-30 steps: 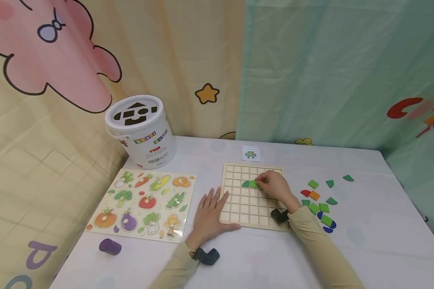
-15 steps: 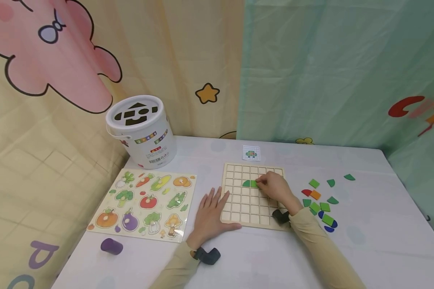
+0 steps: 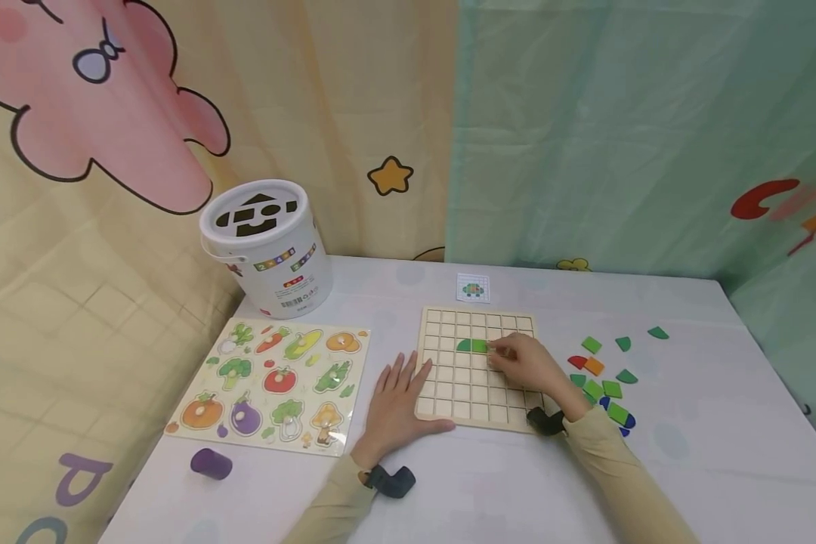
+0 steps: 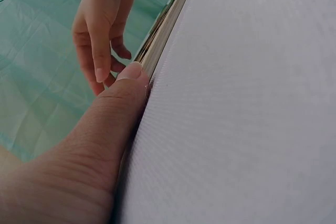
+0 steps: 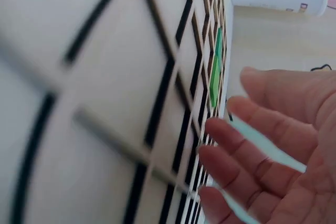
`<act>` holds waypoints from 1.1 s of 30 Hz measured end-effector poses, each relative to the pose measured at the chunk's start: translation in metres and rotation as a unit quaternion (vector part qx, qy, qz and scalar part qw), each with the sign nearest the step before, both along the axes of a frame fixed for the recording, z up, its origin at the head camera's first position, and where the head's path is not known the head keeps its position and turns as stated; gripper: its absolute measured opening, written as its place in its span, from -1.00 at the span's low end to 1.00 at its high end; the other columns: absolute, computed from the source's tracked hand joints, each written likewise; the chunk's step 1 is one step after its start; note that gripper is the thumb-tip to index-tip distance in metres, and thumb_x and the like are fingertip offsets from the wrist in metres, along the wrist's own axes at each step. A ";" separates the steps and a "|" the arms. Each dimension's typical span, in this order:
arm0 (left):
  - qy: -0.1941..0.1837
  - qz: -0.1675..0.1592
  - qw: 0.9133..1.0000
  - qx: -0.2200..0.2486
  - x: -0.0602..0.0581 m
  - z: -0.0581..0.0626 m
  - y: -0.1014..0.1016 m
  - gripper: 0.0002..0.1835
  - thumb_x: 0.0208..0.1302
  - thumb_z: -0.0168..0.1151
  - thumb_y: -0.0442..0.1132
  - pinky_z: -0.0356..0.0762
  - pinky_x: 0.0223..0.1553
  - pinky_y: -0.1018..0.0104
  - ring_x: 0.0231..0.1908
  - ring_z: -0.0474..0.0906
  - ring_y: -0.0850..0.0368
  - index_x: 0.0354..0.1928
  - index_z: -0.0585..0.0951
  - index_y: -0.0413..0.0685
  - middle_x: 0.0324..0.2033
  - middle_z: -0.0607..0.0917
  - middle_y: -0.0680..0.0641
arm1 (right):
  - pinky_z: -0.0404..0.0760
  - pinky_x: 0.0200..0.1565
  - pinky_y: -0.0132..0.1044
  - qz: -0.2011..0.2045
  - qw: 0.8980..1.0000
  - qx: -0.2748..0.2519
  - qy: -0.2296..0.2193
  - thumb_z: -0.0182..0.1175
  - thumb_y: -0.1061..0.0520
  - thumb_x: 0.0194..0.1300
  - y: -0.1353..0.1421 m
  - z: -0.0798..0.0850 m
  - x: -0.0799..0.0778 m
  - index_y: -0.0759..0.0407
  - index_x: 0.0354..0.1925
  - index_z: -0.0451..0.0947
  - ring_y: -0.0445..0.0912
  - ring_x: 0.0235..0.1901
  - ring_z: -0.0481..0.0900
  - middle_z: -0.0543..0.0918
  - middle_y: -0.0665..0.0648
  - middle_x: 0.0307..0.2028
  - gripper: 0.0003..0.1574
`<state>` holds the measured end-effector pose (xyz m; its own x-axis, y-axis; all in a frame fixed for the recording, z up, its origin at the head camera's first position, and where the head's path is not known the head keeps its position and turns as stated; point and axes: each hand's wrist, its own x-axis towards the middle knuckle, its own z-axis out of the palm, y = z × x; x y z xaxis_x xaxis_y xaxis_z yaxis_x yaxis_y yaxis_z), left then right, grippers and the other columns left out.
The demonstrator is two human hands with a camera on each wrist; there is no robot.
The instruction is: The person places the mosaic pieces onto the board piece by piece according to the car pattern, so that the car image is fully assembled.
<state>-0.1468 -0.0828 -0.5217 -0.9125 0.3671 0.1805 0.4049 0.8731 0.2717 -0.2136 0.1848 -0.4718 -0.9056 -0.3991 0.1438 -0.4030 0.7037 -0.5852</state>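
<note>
A wooden grid board (image 3: 452,393) lies on the table, with a dark green quarter-circle tile (image 3: 465,345) and a light green square tile (image 3: 479,345) side by side in its cells. My right hand (image 3: 525,364) hovers over the board just right of the square tile. In the right wrist view its fingers (image 5: 231,169) are loosely bent and the thumb stands apart, with nothing held between them. My left hand (image 3: 396,415) rests spread at the board's lower left corner, fingertips on the left edge. Its thumb (image 4: 118,98) lies along the near edge in the left wrist view.
Several loose tiles (image 3: 612,389) in green, red, orange and blue lie right of the board. A small pattern card (image 3: 473,289) sits behind it. To the left are a vegetable puzzle board (image 3: 265,397), a white bucket (image 3: 272,257) and a purple cylinder (image 3: 211,464).
My right hand has let go of the green square tile and drawn back slightly to the right and toward me, its fingers loosening. The left hand stays in place.
</note>
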 end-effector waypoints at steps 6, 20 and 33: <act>-0.002 0.002 1.000 -0.005 0.001 -0.003 0.001 0.18 -0.11 -0.01 0.63 -0.24 0.37 0.02 0.43 -0.22 -0.08 0.48 0.08 0.08 0.46 -0.03 -0.11 | 0.53 -0.39 -0.20 -0.034 0.998 -0.034 0.048 0.28 0.23 0.23 0.034 0.000 0.012 0.29 -0.14 0.68 -0.04 -0.34 0.57 0.66 0.13 -0.28 -0.77; -0.018 0.008 1.000 -0.010 0.000 -0.002 0.000 0.18 -0.10 -0.03 0.64 -0.31 0.38 0.07 0.44 -0.28 -0.03 0.49 0.04 0.11 0.47 -0.07 -0.07 | 0.48 -0.51 -0.14 -0.271 0.961 0.005 0.044 0.19 -0.02 0.31 0.149 0.014 0.014 0.39 -0.16 0.63 0.13 -0.37 0.51 0.65 0.34 -0.31 -0.55; -0.010 0.006 1.000 -0.009 -0.001 -0.004 0.000 0.18 -0.11 -0.06 0.66 -0.30 0.38 0.06 0.43 -0.28 -0.03 0.49 0.04 0.11 0.47 -0.05 -0.07 | 0.49 -0.29 0.02 -0.301 0.948 0.045 -0.093 0.24 0.04 0.26 0.180 0.013 0.006 0.60 -0.06 0.44 0.31 -0.22 0.45 0.53 0.54 -0.18 -0.41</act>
<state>-0.1473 -0.0826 -0.5258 -0.9206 0.3587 0.1547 0.3883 0.8829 0.2641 -0.2071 0.3652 -0.4587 -0.9794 0.1954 -0.0502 0.1916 0.8235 -0.5339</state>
